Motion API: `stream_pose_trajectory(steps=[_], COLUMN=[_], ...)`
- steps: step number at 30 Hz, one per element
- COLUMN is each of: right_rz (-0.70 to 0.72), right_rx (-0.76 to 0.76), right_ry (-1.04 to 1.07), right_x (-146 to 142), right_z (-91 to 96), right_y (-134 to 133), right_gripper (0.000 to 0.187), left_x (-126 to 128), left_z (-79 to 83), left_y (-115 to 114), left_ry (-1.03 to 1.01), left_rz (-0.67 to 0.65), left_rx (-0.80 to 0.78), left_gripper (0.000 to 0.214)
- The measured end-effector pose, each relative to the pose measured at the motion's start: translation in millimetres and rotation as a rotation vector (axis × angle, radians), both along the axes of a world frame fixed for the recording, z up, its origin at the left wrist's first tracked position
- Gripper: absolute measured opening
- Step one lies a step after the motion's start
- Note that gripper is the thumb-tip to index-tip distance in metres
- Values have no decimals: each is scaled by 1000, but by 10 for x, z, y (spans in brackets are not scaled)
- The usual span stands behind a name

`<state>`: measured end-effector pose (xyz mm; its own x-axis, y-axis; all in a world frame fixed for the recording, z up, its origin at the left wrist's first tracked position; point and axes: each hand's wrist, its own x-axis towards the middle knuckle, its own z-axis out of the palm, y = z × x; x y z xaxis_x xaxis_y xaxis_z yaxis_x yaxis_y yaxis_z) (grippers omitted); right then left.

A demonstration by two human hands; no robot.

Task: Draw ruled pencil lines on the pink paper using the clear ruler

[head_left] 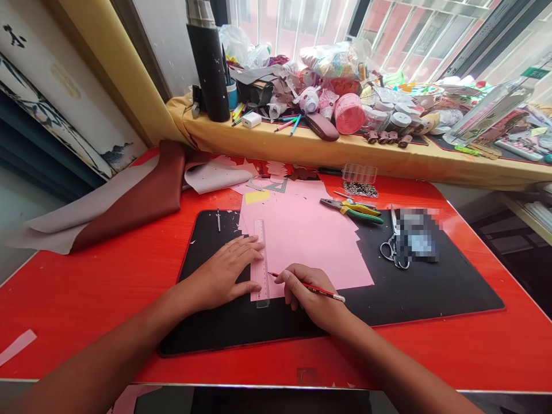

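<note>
Left forearm point(142, 322) and right forearm point(388, 362) bare to frame edge, left grip point(224, 273) and right grip point(308, 293) uncovered too.

One ruler point(261, 253), one pencil point(319, 290), one pink sheet point(310, 241), one pliers point(353, 209).

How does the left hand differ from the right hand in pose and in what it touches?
The left hand lies flat, palm down, on the clear ruler; the right hand is curled around a red pencil. The left fingers are stretched out; the right fingers pinch. Both rest at the ruler on the pink paper.
</note>
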<state>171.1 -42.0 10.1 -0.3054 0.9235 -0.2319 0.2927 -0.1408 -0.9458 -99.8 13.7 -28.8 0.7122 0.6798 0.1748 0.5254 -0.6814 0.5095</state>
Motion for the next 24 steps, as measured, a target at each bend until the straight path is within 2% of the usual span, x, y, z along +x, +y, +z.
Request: stream_pose_trajectory(steps=[24], right_rz=[-6], right_rx=[-48], right_ry=[-4], right_x=[9], right_z=[25], right_y=[-119], right_gripper=[37], left_x=[-12], left_z=[12], left_y=[0], left_ry=[35], left_rz=[-17], left_rx=[21], left_gripper=[54])
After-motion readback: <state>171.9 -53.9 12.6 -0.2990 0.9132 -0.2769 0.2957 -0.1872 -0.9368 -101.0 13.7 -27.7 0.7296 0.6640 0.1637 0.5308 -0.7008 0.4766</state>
